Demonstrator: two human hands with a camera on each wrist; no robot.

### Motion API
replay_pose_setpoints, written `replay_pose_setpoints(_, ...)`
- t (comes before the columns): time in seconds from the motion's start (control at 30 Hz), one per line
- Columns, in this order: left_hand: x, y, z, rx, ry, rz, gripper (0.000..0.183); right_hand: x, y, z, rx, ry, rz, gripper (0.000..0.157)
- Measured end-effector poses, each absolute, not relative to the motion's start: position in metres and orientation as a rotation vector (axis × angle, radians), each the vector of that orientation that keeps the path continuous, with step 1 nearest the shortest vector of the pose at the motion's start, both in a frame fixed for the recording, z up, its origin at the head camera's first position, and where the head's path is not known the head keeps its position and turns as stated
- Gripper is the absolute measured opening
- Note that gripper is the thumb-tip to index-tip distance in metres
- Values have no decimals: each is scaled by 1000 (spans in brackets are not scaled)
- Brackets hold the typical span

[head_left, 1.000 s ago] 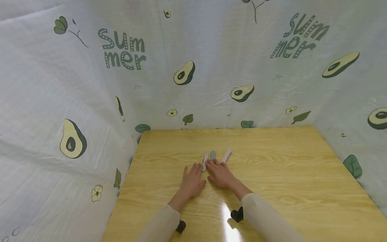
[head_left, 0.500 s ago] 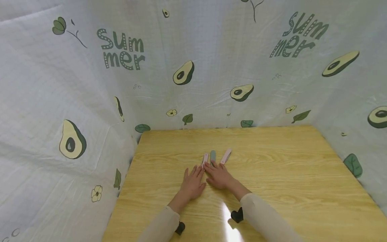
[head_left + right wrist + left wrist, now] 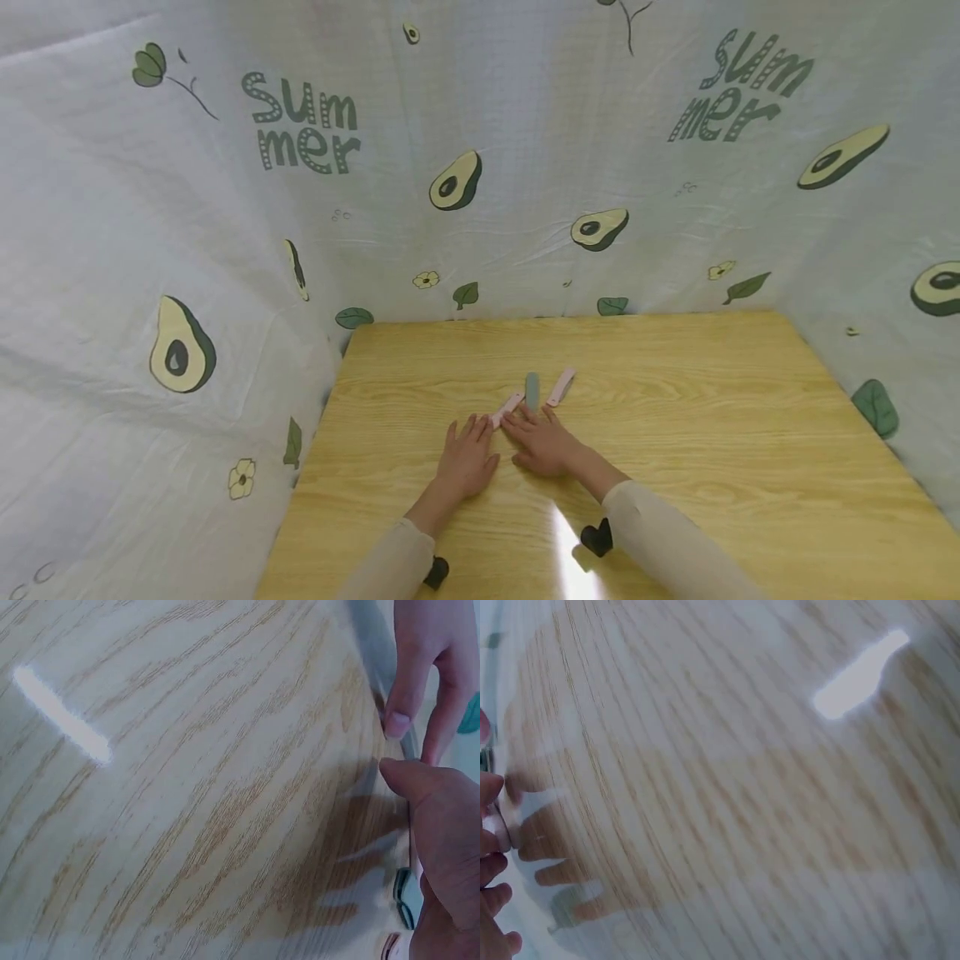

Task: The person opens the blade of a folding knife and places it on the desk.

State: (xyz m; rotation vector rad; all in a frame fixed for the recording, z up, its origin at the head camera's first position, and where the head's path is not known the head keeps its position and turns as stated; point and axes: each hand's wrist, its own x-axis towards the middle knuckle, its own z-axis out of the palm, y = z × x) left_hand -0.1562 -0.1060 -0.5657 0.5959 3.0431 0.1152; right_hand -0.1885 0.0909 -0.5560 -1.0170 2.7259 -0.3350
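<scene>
Three slim, flat, rounded-end pieces lie on the table: a left pink piece (image 3: pixel 510 407), a green piece (image 3: pixel 532 390) and a right pink piece (image 3: pixel 561 387). Their exact kind is too small to tell. My left hand (image 3: pixel 467 458) lies palm down, its fingertips at the near end of the left pink piece. From the other side, my right hand (image 3: pixel 546 444) touches that same piece with outstretched fingers, just below the green piece. In the right wrist view the green piece (image 3: pixel 405 896) shows a dark-edged side profile near the thumb.
The wooden table (image 3: pixel 675 417) extends to both sides. A white cloth (image 3: pixel 525 150) printed with avocados and leaves encloses its back and sides. Light reflects brightly off the tabletop between the forearms.
The left pink piece has turned from nearly upright to a slant, its near end shifting left. Both hands have slid slightly left and nearer, and the green piece has moved slightly right.
</scene>
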Motion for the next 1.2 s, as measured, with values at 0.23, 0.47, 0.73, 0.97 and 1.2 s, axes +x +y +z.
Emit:
replay_pose_setpoints(0.23, -156, -116, -568, 535, 3044, 180, 58, -184, 87, -552, -1079, 2662, -355, 63)
replay_pose_setpoints(0.47, -160, -120, -569, 513, 3036, 253, 59, -182, 87, -552, -1106, 2613, -406, 63)
replay_pose_setpoints(0.73, -168, -119, -564, 493, 3017, 301, 60, -183, 86, -556, -1055, 2710, -460, 60)
replay_pose_setpoints(0.97, -171, -121, -570, 489, 3052, 411, 50, -189, 87, -562, -855, 2819, -492, 58)
replay_pose_setpoints(1.2, -173, -123, -578, 599, 3196, 524, 28, -188, 91, -564, -938, 2835, -498, 51)
